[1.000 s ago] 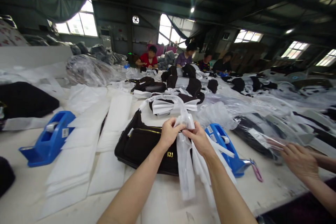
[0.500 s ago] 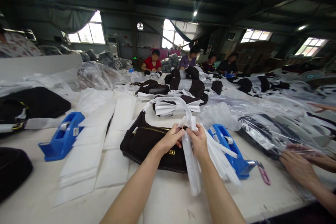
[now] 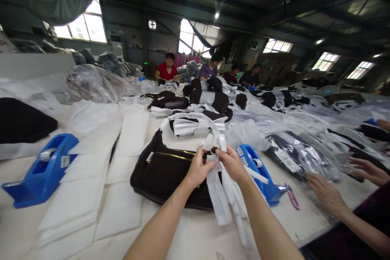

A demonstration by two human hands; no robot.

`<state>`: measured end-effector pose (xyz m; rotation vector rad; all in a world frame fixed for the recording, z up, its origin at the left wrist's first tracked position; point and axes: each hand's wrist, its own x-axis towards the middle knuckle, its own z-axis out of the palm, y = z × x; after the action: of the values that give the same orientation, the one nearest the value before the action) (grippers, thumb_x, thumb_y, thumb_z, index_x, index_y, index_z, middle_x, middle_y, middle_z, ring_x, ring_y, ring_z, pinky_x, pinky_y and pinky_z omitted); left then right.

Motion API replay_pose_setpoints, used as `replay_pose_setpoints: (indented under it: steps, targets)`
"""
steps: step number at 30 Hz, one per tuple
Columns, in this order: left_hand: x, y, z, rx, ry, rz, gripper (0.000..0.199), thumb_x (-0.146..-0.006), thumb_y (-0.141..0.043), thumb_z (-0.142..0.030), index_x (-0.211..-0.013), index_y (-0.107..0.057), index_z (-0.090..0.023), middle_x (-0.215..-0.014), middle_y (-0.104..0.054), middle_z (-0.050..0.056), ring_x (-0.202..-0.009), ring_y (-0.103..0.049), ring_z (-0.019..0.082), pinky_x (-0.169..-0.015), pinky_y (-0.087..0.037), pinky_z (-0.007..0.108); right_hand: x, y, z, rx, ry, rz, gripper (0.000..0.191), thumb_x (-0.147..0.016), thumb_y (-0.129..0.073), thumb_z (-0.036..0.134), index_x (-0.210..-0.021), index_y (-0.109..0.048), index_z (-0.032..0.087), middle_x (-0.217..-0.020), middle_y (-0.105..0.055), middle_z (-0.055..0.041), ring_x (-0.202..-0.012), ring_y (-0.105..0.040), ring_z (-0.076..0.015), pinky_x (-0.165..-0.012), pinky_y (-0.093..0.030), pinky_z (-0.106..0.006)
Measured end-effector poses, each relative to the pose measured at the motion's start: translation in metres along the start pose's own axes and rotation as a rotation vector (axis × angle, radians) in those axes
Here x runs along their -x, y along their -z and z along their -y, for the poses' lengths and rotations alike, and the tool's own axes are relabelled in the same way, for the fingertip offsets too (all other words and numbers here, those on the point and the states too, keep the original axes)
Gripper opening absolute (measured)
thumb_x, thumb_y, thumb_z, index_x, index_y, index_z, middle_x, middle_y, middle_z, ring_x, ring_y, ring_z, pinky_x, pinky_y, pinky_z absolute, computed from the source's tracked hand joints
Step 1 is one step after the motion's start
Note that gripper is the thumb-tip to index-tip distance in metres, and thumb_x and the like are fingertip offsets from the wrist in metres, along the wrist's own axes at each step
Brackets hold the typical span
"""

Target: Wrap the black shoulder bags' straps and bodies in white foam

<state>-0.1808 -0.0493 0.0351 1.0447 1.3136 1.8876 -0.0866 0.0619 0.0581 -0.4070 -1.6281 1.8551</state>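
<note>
A black handbag [image 3: 170,170] with a gold zipper lies on the table in front of me. Its strap [image 3: 195,118] is wrapped in white foam and arches behind the bag. At the bag's right end, my left hand [image 3: 199,168] pinches a black strap end beside a gold buckle [image 3: 213,150]. My right hand [image 3: 230,162] grips the same buckle end from the right, fingers closed. Strips of white foam [image 3: 219,203] hang down below both hands. Part of the bag's front is hidden behind my left hand and forearm.
Blue tape dispensers stand left [image 3: 45,170] and right [image 3: 262,174] of the bag. White foam sheets [image 3: 76,187] are stacked on the left. Pink-handled snips [image 3: 293,198] lie right. A co-worker's hands [image 3: 327,195] touch a plastic-wrapped bag [image 3: 292,150]. Several people sit across the table.
The gold buckle now shows between my hands, and the foam strips hang differently. My view has turned slightly right. The co-worker's hands have shifted at the wrapped bag.
</note>
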Motion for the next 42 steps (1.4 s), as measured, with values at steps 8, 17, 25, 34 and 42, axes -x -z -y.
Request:
replay_pose_setpoints:
  steps: [8,17,25,34,42]
  targets:
    - [-0.006,0.006,0.0,0.038,0.006,0.057,0.063,-0.071,-0.069,-0.021,-0.128,-0.043,-0.021,-0.118,-0.063,0.008,-0.095,-0.065,0.021,-0.079,-0.051,0.03,-0.004,0.002,-0.004,0.222,0.053,-0.084,0.045,-0.075,-0.074,0.06,-0.095,-0.074,0.02,-0.093,-0.075,-0.0068,-0.1,-0.067,-0.0296,-0.095,-0.05,-0.044]
    - [-0.009,0.006,0.004,0.108,-0.011,0.083,0.06,-0.071,-0.068,-0.02,-0.128,-0.049,-0.023,-0.112,-0.064,0.004,-0.088,-0.062,0.017,-0.078,-0.048,0.026,-0.006,-0.003,-0.023,0.217,0.033,-0.229,0.059,-0.075,-0.062,0.076,-0.099,-0.075,0.024,-0.11,-0.074,-0.0066,-0.118,-0.061,-0.0305,-0.112,-0.04,-0.047]
    - [-0.01,0.003,0.006,0.07,0.034,0.029,0.046,-0.069,-0.068,-0.019,-0.113,-0.055,-0.022,-0.096,-0.064,0.001,-0.083,-0.059,0.016,-0.073,-0.047,0.025,0.005,-0.001,-0.024,0.131,0.028,-0.015,0.045,-0.077,-0.074,0.056,-0.107,-0.073,0.023,-0.105,-0.074,-0.0054,-0.11,-0.065,-0.03,-0.106,-0.045,-0.049]
    - [-0.007,0.006,-0.008,0.096,0.078,0.084,0.034,-0.071,-0.07,-0.031,-0.1,-0.058,-0.019,-0.08,-0.057,-0.002,-0.061,-0.049,0.01,-0.057,-0.038,0.022,0.007,-0.008,-0.031,0.27,0.08,-0.257,0.046,-0.081,-0.064,0.063,-0.076,-0.071,0.018,-0.065,-0.065,-0.0027,-0.061,-0.057,-0.0188,-0.057,-0.047,-0.03]
    - [-0.018,0.012,-0.001,0.408,0.271,-0.039,0.053,-0.066,-0.077,-0.064,-0.075,-0.053,-0.017,-0.063,-0.054,-0.003,-0.046,-0.048,0.008,-0.046,-0.034,0.022,0.013,-0.014,-0.038,0.27,0.046,-0.196,0.049,-0.084,-0.059,0.064,-0.065,-0.064,0.019,-0.055,-0.059,-0.0026,-0.052,-0.049,-0.0163,-0.047,-0.037,-0.029]
